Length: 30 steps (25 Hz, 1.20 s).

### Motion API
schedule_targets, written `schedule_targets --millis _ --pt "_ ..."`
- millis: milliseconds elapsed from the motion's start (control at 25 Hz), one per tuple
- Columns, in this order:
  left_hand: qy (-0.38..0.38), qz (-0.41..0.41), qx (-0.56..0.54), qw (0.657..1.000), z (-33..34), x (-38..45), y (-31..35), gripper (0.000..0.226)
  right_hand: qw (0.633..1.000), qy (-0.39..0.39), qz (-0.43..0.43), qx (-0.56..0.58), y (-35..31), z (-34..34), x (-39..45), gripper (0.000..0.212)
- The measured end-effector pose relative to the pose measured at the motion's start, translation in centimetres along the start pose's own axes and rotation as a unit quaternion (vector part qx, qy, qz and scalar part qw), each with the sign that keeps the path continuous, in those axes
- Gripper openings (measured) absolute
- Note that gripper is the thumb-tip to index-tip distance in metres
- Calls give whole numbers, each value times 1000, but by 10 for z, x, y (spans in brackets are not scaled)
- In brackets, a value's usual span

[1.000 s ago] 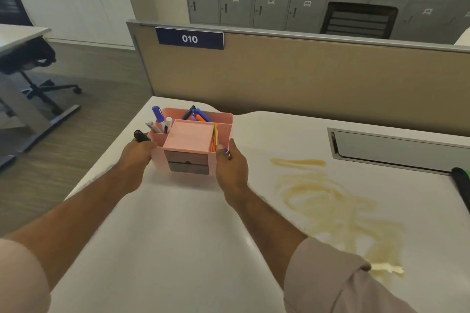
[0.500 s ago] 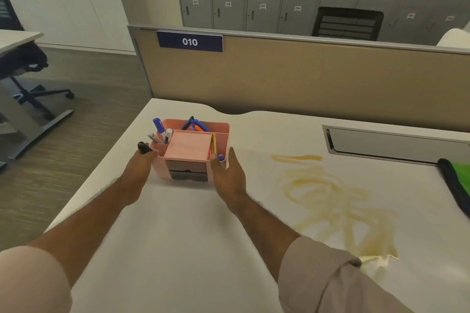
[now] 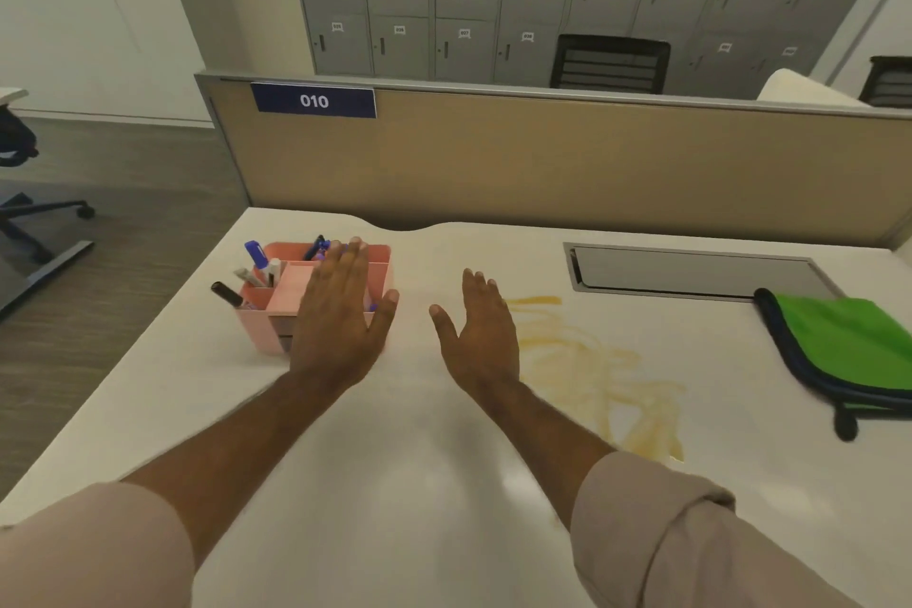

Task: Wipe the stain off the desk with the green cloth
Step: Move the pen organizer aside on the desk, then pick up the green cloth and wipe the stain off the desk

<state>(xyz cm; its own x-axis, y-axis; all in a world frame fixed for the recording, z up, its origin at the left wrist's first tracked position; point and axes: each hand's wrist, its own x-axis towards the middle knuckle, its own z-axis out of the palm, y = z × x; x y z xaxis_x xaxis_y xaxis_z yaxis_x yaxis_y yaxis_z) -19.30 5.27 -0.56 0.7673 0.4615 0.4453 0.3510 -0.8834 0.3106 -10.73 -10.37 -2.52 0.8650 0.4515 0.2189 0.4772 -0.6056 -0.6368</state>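
Note:
A yellowish smeared stain (image 3: 592, 370) spreads over the white desk (image 3: 404, 484), right of centre. The green cloth (image 3: 849, 346), edged in dark blue, lies folded at the desk's right side, beyond the stain. My left hand (image 3: 340, 326) hovers flat and open in front of the pink organiser, hiding part of it. My right hand (image 3: 476, 336) is open too, fingers apart, just left of the stain's upper end. Neither hand holds anything, and both are far from the cloth.
A pink desk organiser (image 3: 276, 306) with pens and sticky notes stands at the desk's left rear. A grey cable hatch (image 3: 691, 274) is set into the desk at the back right. A tan partition (image 3: 543, 163) labelled 010 closes off the far edge.
Both hands have let go of the pink organiser and drawn back with fingers spread. The view has swung right, bringing more of the green cloth into sight.

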Motion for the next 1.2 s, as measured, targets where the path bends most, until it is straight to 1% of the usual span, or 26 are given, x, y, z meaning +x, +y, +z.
schedule_targets --millis 120,280,520,680,800,960,1080,1200 --pt "-26 50 10 998 17 -8 40 72 999 20 -8 -31 31 -32 -5 70" --pt "-50 75 8 996 40 -16 88 72 996 77 -6 -52 77 -75 -18 71" --pt "-67 108 13 992 67 -23 163 73 988 108 -7 -107 150 -140 -29 72" --pt "-86 175 11 981 82 -25 219 76 982 135 2 -131 201 -187 -34 74" --pt "-91 201 0 975 96 -23 264 77 980 135 14 -147 239 -218 -34 74" --pt "-103 211 -27 972 123 -21 323 76 975 136 33 -171 296 -257 -33 75" --pt "-134 217 -57 965 148 -19 362 75 971 114 60 -201 339 -284 -31 76" --pt "-173 232 -63 955 174 -18 399 72 965 91 71 -235 380 -312 -20 77"
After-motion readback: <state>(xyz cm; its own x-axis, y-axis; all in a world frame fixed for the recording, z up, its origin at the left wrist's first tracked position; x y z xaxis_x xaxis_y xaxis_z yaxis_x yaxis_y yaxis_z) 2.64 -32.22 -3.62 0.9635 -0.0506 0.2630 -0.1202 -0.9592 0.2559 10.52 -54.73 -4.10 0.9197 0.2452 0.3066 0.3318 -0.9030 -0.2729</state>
